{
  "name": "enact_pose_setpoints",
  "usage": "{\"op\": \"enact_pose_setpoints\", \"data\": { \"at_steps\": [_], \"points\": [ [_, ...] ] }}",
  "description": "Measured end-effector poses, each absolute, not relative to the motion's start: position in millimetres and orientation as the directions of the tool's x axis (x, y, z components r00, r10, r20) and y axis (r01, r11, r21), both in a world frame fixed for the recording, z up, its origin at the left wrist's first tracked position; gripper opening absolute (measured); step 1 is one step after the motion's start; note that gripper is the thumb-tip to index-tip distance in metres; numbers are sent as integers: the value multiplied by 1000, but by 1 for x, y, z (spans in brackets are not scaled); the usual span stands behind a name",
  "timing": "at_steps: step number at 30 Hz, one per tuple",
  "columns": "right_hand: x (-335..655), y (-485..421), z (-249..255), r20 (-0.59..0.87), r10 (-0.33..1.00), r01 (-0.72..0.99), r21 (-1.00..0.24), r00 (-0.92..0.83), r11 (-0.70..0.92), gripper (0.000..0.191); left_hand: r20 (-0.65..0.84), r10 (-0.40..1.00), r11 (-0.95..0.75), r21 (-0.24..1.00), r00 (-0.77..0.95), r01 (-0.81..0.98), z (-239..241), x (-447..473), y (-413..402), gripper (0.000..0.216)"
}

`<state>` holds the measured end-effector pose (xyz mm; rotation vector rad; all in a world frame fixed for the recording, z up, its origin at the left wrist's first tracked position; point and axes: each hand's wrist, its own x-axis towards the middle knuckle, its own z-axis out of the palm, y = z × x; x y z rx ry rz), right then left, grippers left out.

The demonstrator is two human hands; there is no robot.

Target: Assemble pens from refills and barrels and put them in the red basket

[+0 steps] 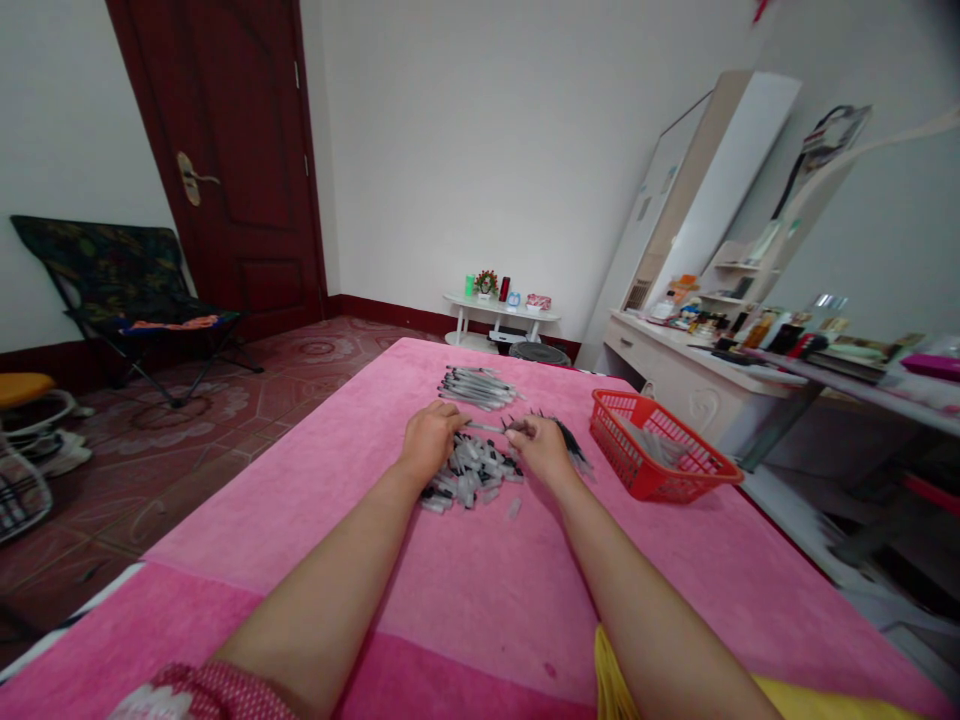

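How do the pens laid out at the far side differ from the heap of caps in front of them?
The pens are long and slim; the caps are short and stubby. The pens lie side by side, roughly lined up; the caps are jumbled, pointing every which way. The pens lie farther from the person, the caps nearer. Both rest on the pink cloth and look greyish with dark parts.

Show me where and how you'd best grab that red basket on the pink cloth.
I'd pinch the red basket by its rim, on the left side nearest the right hand. Coming down from above seems best: its top is open, its wall rises above the pale pieces inside, and dark slim parts to its left would likely obstruct a low approach.
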<state>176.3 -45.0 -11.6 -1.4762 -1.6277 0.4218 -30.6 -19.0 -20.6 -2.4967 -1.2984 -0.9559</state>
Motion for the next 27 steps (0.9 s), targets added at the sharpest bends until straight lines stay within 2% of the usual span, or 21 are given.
{"op": "enact_pose_setpoints", "data": {
  "at_steps": [8, 14, 17, 20, 23, 27],
  "points": [
    [177, -52, -9, 486, 874, 818, -501, -4, 283, 10, 526, 704, -617, 118, 478, 778, -19, -29, -20, 27],
    [185, -54, -6, 580, 805, 814, -404, -126, 419, 15, 511, 686, -665, 152, 518, 731, -17, -29, -21, 24],
    [198, -52, -7, 643, 750, 770, -397, -155, 500, 18, 499, 709, -647, 179, 499, 741, -18, -31, -22, 21],
    [209, -49, -11, 682, 727, 761, -431, -78, 486, 18, 506, 733, -612, 196, 455, 767, -19, -31, -22, 20],
    [211, -48, -16, 640, 768, 794, -460, -13, 397, 16, 525, 715, -629, 198, 461, 752, -20, -31, -21, 22],
    [197, -50, -17, 549, 831, 817, -435, -92, 378, 20, 563, 666, -671, 167, 489, 722, -22, -30, -19, 22]
  ]
}}
